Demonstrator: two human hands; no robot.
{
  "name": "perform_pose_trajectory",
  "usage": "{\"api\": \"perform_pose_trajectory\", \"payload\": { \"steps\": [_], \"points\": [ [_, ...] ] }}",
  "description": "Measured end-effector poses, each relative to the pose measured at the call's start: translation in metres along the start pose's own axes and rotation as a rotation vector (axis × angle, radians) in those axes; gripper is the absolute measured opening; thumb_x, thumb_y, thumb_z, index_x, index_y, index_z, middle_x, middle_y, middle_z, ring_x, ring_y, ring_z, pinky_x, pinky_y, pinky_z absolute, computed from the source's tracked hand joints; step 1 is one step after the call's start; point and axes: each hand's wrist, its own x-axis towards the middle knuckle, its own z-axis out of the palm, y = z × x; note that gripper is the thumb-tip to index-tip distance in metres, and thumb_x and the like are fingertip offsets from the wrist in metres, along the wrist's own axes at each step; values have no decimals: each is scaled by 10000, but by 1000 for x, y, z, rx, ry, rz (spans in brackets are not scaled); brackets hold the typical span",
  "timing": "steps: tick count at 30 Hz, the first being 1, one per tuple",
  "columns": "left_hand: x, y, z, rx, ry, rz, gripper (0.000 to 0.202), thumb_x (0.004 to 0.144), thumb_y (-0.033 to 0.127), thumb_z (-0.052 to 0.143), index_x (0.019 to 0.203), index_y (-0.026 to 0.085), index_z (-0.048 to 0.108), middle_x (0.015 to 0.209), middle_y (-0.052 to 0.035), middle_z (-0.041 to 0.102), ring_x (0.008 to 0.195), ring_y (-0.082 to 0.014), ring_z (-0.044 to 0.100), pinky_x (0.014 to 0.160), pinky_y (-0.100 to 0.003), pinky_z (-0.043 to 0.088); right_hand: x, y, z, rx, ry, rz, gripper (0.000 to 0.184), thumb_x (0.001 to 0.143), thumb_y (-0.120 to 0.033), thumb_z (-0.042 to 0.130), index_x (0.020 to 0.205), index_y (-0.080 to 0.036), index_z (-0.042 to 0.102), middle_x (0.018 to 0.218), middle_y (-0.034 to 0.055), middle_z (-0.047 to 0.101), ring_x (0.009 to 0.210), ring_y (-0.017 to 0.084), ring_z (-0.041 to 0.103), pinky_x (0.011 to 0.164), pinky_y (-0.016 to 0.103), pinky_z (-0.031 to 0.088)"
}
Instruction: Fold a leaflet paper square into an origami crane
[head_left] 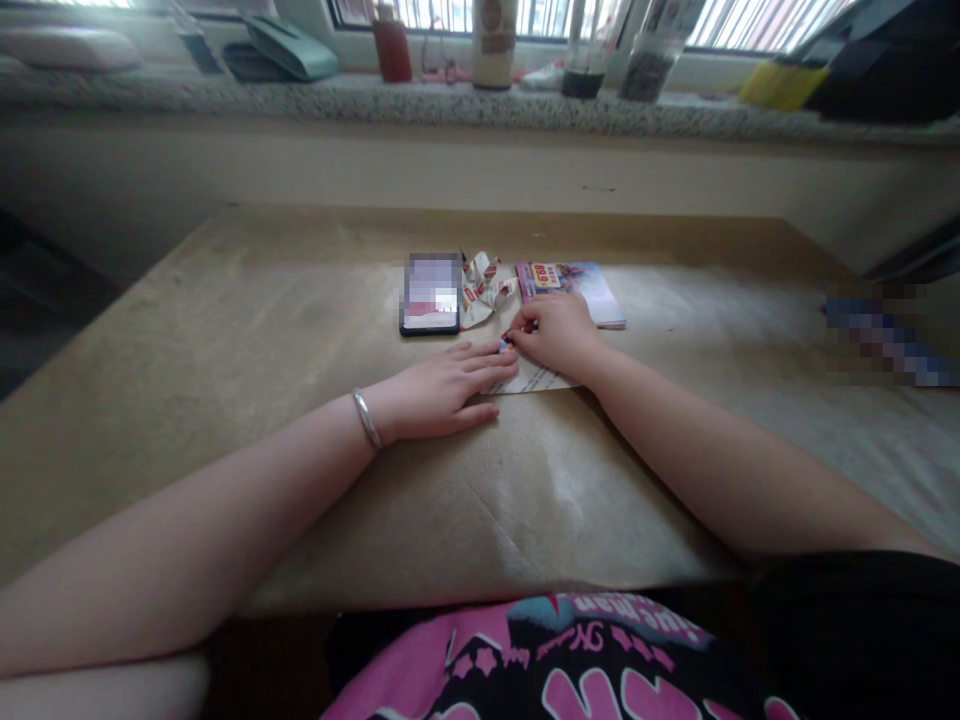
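A folded piece of printed paper (534,378) lies on the brown table (300,330) in front of me. My left hand (446,388) rests flat on the table with its fingers stretched out, fingertips on the paper's left edge. A silver bangle (367,418) circles that wrist. My right hand (553,332) sits curled over the paper's upper part, fingers pressed down on it. Just behind the hands lies a crumpled folded paper shape (486,287) with red print.
A phone (431,294) lies face up left of the crumpled paper. A stack of colourful leaflets (577,285) lies to its right. The window sill behind holds a red bottle (391,45), jars (494,40) and a green case (289,48).
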Motion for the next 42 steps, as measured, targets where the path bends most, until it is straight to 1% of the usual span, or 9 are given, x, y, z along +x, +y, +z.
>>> {"api": "perform_pose_trajectory", "payload": {
  "steps": [5,10,16,21,25,28,36,39,42],
  "points": [
    [-5,-1,-1,16,-86,2,607,969,450,393,1504,184,283,1581,-51,236,1492,-205,131,1220,-387,69,-1,1,-1,1,2,-27,191,787,-300,579,721,-199,727,840,71,722,867,236,583,785,361,331],
    [-7,-3,0,18,-91,21,609,976,468,370,1518,223,241,1593,-31,195,1497,-206,94,1217,-400,44,1,2,-1,10,-4,-21,182,778,-280,578,721,-199,730,839,70,726,866,237,582,780,359,321],
    [-12,-1,1,6,-97,31,605,972,472,380,1514,236,251,1592,-34,203,1495,-211,108,1217,-403,37,1,0,-2,-4,-16,-20,178,783,-267,576,720,-200,728,849,69,727,869,238,577,782,359,311],
    [-22,2,0,3,-114,17,600,969,487,391,1493,213,288,1593,-33,199,1496,-195,101,1219,-371,36,2,1,-2,10,-18,-14,169,785,-277,585,726,-202,724,860,67,726,880,240,571,795,367,310],
    [-27,3,-3,-15,-120,15,556,960,483,426,1432,194,375,1589,-32,225,1493,-184,125,1223,-363,53,2,2,-1,10,-22,-17,178,792,-291,582,722,-203,720,858,69,721,876,239,565,790,369,314],
    [-29,3,-5,-30,-107,31,529,956,459,449,1410,191,401,1576,-32,270,1489,-180,147,1223,-357,77,3,2,-1,18,-23,-20,171,788,-286,588,724,-204,724,852,68,718,865,234,559,791,369,317],
    [-24,-3,-3,19,-57,96,561,976,453,396,1473,197,338,1552,-22,336,1467,-175,217,1212,-315,115,2,1,-2,36,-20,-5,159,781,-284,607,716,-199,724,827,62,715,854,222,563,780,356,317],
    [-20,-2,-4,47,-35,98,556,979,452,383,1473,200,350,1534,-25,373,1440,-195,271,1196,-324,160,3,2,0,27,-11,-7,164,783,-291,605,709,-200,719,820,56,714,844,219,573,780,353,316],
    [-15,2,-5,85,-8,93,523,976,444,382,1446,217,401,1499,-24,427,1393,-230,332,1173,-367,202,4,3,1,15,-8,-1,165,776,-290,605,703,-201,723,809,52,716,826,217,580,766,350,318]
  ]
}}
